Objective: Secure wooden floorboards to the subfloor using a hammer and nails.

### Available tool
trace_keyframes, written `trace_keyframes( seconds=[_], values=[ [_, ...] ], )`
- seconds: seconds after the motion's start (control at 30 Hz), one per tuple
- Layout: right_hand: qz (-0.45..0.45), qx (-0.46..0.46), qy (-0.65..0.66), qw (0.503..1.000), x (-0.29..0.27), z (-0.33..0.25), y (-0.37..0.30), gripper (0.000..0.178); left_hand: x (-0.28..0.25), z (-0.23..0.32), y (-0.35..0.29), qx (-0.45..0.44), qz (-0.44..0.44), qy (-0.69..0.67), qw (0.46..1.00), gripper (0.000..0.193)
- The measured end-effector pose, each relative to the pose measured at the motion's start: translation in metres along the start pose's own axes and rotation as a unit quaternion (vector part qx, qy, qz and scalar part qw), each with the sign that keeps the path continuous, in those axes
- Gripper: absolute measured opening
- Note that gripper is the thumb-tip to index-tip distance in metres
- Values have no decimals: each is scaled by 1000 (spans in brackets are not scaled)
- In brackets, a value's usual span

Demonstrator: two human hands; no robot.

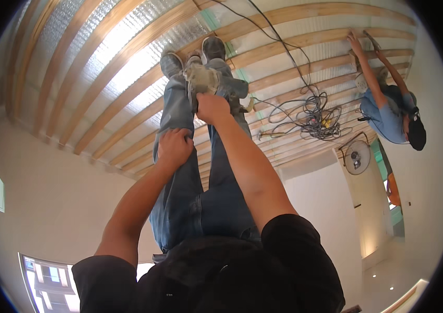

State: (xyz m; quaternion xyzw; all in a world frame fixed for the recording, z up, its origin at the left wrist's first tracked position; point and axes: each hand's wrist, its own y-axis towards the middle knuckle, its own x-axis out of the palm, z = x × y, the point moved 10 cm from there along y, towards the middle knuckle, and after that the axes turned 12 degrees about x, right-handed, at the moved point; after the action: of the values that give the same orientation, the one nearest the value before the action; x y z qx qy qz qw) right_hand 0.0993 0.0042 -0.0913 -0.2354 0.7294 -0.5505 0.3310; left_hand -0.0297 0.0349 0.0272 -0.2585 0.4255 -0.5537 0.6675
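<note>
My right hand [213, 108] is wrapped round the handle of a dusty grey-beige power tool [203, 78], held low between my lower legs, just above the floor framing. Its exact kind cannot be made out, and my hand covers part of the grip. Against my left knee, on the blue jeans [177, 112], rests my left hand [174, 147], its fingers curled in with no tool visible in them. Both of my shoes [213, 48] stand on the wooden joists [146, 78] beyond the tool.
Silver foil sheeting [127, 60] lies between joists. Right of my legs are a tangled heap of cables [318, 117], a hammer-like tool [272, 134] and a round fan [358, 156]. A co-worker [388, 109] in blue bends over the joists at far right, holding a dark tool.
</note>
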Motion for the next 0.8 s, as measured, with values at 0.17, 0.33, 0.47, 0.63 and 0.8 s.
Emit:
trace_keyframes(
  seconds=[0.17,0.33,0.47,0.63,0.8],
  values=[
    [-18,20,-15,1000,4,-7,-4,33,13,-24,-10,-29,16,-19,999,25],
    [31,1,-10,999,-2,0,-7,33,15,-17,-10,-25,23,-40,999,24],
    [23,4,-19,1000,-2,-9,-14,33,23,-19,-17,-18,35,-36,999,24],
    [21,27,-24,999,-4,-3,-14,33,27,-15,-16,-14,46,-26,999,23],
    [28,18,-31,999,-2,-7,-14,34,29,-12,-19,-26,37,-24,999,24]
  ],
)
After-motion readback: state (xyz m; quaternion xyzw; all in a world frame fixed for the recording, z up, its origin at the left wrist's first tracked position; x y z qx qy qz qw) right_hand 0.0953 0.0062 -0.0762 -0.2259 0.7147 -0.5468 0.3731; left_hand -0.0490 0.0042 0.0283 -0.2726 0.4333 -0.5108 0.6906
